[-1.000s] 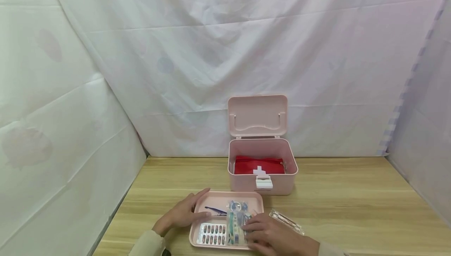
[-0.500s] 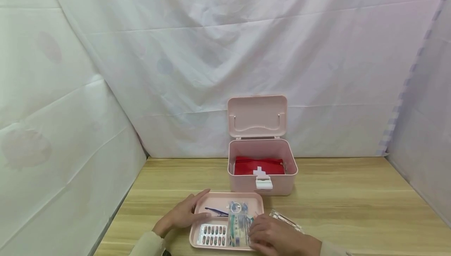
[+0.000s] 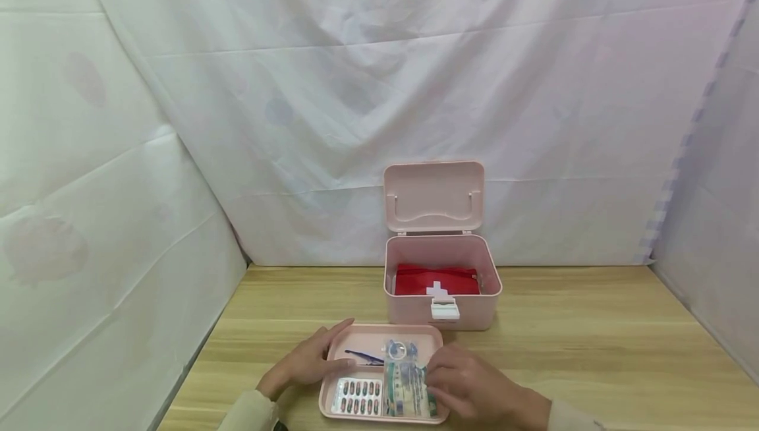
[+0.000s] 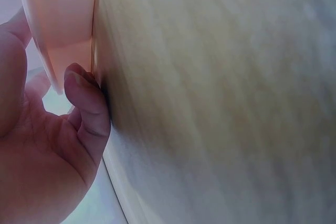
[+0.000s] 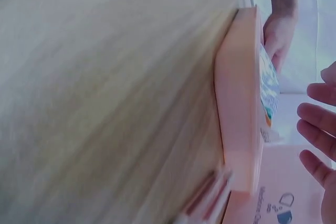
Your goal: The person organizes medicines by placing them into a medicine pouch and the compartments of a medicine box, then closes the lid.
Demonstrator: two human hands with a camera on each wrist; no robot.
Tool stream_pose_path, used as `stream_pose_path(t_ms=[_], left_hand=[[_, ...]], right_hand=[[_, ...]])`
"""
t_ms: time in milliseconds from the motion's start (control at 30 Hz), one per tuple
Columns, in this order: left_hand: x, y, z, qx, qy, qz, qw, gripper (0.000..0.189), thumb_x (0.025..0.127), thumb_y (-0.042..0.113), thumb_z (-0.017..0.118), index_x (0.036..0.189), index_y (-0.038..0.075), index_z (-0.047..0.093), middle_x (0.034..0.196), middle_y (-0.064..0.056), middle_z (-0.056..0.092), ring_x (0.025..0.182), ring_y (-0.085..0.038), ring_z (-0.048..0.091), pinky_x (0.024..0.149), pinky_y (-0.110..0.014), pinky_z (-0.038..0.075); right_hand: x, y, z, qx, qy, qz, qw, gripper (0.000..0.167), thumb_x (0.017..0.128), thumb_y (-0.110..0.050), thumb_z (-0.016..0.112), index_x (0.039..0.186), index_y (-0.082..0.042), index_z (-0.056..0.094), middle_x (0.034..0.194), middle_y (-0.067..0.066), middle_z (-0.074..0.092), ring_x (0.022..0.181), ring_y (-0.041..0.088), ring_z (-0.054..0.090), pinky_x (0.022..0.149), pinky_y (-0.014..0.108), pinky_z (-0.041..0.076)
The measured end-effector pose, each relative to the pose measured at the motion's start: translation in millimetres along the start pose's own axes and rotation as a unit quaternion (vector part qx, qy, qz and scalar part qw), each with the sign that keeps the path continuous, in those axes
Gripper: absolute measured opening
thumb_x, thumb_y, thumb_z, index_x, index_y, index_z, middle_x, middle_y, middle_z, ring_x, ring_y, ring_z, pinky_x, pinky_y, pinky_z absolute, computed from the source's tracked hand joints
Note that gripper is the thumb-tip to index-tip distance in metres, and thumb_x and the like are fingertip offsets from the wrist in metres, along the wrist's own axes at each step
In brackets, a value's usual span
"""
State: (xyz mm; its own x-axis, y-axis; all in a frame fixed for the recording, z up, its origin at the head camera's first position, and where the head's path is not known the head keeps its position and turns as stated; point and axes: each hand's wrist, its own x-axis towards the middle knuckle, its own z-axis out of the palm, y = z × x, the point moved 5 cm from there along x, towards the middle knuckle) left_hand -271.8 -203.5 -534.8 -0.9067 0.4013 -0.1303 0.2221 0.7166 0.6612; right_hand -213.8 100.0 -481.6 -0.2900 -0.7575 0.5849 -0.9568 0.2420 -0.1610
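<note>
A pink divided tray (image 3: 385, 329) lies on the table. My left hand (image 3: 308, 357) holds its left side, thumb over the rim; in the left wrist view the curled little finger touches the outer wall. In the tray are a blister pack of capsules (image 3: 357, 396), blue tweezers (image 3: 364, 356) and several clear packets (image 3: 406, 385) with blue and green print. My right hand (image 3: 474, 385) is over the tray's right edge. In the right wrist view its loosely bent fingers (image 5: 316, 111) hold nothing.
Behind the tray stands a pink medicine box (image 3: 409, 309), lid (image 3: 434, 197) raised, with a red pouch (image 3: 435, 278) inside. A thin clear packet of sticks (image 5: 207, 200) lies on the table (image 3: 593, 352) beside the tray. White cloth (image 3: 415, 88) hangs behind.
My right hand has come off the clear packets and moved right, past the tray's edge. Those packets sit slightly further right. The left hand has stayed put.
</note>
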Motion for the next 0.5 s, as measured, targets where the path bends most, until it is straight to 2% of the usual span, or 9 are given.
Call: stream_pose_path(t_ms=[200, 367, 500], left_hand=[[0.4, 0.3, -0.1, 0.001, 0.0, -0.002, 1.0, 0.082, 0.087, 0.054, 0.069, 0.156, 0.028, 0.033, 0.095, -0.003, 0.049, 0.08, -0.015, 0.048, 0.075, -0.035, 0.043], [0.0, 0.7, 0.1, 0.002, -0.002, -0.005, 1.0, 0.082, 0.087, 0.054, 0.069, 0.156, 0.027, 0.033, 0.096, -0.003, 0.049, 0.081, -0.015, 0.048, 0.076, -0.037, 0.044], [-0.7, 1.0, -0.1, 0.0, -0.002, -0.007, 1.0, 0.082, 0.087, 0.054, 0.069, 0.156, 0.027, 0.033, 0.096, -0.003, 0.049, 0.082, -0.016, 0.048, 0.077, -0.037, 0.044]], right_hand=[[-7.3, 10, -10, 0.005, 0.038, -0.003, 0.9993, 0.018, 0.083, -0.013, 0.078, 0.099, -0.018, 0.074, 0.103, -0.008, 0.064, 0.096, 0.006, 0.056, 0.09, 0.018, 0.045], [-16.8, 21, -19, 0.023, 0.035, 0.045, 0.9981, 0.021, 0.084, -0.012, 0.078, 0.104, -0.019, 0.073, 0.104, -0.01, 0.063, 0.094, 0.005, 0.056, 0.087, 0.015, 0.045], [-26.1, 28, -26, 0.003, 0.03, 0.089, 0.9956, 0.023, 0.084, -0.015, 0.079, 0.105, -0.021, 0.073, 0.107, -0.013, 0.062, 0.097, 0.004, 0.055, 0.086, 0.018, 0.046]])
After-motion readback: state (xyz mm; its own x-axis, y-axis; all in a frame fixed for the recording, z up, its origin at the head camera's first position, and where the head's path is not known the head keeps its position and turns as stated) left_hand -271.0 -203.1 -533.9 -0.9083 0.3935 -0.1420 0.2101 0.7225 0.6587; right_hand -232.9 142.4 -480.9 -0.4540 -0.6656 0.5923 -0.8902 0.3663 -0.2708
